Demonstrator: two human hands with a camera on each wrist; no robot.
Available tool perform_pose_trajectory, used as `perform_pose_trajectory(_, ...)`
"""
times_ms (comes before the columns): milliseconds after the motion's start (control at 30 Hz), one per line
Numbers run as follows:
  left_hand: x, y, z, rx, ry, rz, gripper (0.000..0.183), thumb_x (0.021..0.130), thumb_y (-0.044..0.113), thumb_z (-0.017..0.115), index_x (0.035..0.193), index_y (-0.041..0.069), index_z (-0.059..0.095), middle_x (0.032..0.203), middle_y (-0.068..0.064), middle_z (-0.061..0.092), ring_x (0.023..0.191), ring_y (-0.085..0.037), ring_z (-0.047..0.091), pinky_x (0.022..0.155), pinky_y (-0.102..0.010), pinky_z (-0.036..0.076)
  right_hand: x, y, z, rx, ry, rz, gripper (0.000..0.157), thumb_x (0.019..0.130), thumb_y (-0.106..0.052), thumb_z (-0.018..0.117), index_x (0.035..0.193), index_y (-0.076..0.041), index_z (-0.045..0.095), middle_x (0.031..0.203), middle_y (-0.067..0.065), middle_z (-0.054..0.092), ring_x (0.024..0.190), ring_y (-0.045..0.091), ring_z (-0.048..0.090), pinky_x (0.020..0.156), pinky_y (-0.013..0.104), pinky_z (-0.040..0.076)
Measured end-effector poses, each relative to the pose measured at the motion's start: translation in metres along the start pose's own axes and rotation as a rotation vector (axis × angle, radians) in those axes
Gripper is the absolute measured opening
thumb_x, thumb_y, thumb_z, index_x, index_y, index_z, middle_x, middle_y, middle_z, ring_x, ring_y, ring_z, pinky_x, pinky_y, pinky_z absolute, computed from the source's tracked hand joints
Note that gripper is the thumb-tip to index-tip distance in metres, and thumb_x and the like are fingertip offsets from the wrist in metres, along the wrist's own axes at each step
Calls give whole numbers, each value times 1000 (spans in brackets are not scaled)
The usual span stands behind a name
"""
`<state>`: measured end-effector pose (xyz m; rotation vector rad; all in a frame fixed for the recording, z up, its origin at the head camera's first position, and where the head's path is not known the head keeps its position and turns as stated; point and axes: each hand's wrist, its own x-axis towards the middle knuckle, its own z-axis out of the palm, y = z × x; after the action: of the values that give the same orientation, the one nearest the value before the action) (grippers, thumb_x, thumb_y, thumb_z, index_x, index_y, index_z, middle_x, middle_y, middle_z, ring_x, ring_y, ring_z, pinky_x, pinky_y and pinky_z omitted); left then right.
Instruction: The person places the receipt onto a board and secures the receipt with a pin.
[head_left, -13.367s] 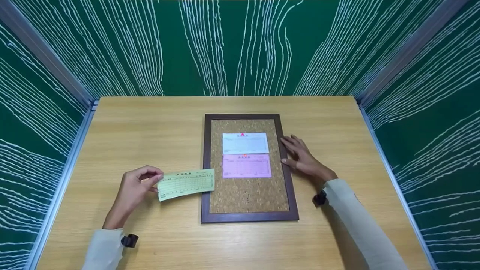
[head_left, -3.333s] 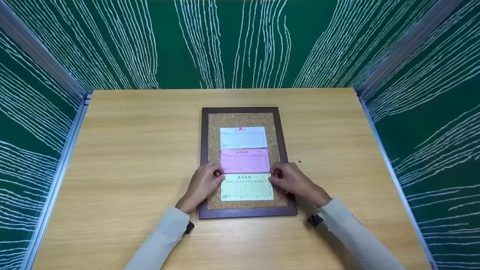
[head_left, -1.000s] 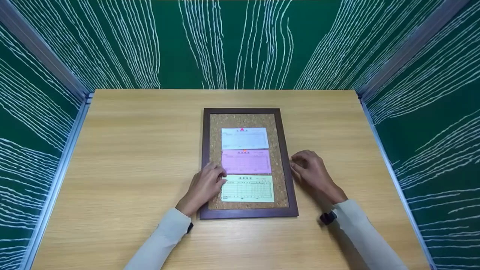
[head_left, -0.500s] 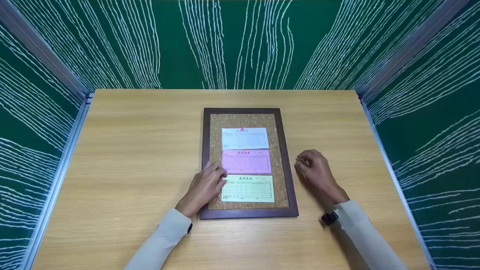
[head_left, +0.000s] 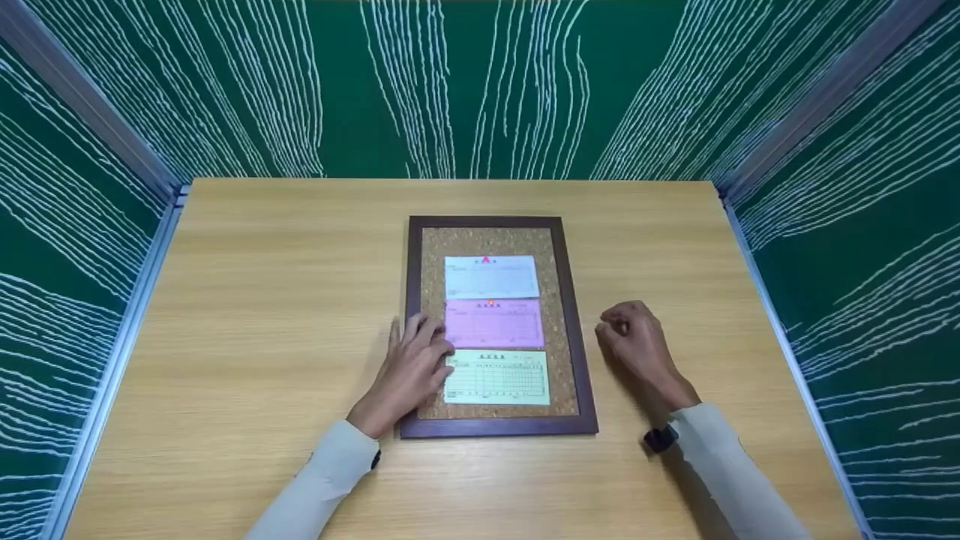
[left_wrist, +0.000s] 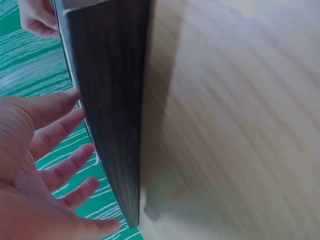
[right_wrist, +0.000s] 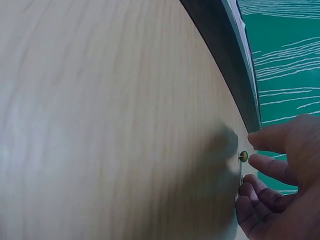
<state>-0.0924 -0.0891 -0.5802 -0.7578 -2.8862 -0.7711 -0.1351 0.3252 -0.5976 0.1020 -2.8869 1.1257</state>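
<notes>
A cork board in a dark brown frame lies on the table. On it are a pale blue printed slip, a purple slip and, lowest, a green slip. My left hand rests at the board's left side, fingers spread, thumb at the green slip's left edge. Off the right side of the frame, my right hand is low over the table. In the right wrist view a small gold thumbtack sits right at its fingertips, with thumb and index finger apart.
A red pin marks the blue slip's top edge and an orange pin the purple one's. Wood-grain table surrounds the board. Green walls with white lines enclose the back and both sides.
The green slip went from my left hand onto the board below the purple one. My right hand then left the slip and moved right to the table. Just now my left fingers spread wider.
</notes>
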Motion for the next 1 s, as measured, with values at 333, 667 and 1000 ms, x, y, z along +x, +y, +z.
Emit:
perform_pose_trajectory(333,-9,-8,2,-132,-90,-67,40,92,28,92,128,13,80,168,-15,48,167,-47,18,123,-86,6,-3,6,1,15,40,49,13,102,-5,75,111,4,78,117,20,64,100,30,61,82,27,46)
perform_pose_trajectory(667,-24,-15,2,-207,-150,-73,58,91,40,92,141,18,73,178,-19,32,169,-47,-1,124,-84,1,-8,10,4,26,77,64,11,102,-8,76,103,3,76,115,19,62,97,28,58,80,27,44)
perform_pose_trajectory(1000,-27,-20,6,-244,-170,-87,65,92,41,90,149,20,67,183,-18,18,170,-43,-8,128,-77,-5,-7,12,7,51,107,43,14,103,-9,77,95,1,72,113,17,59,96,27,55,81,27,41)
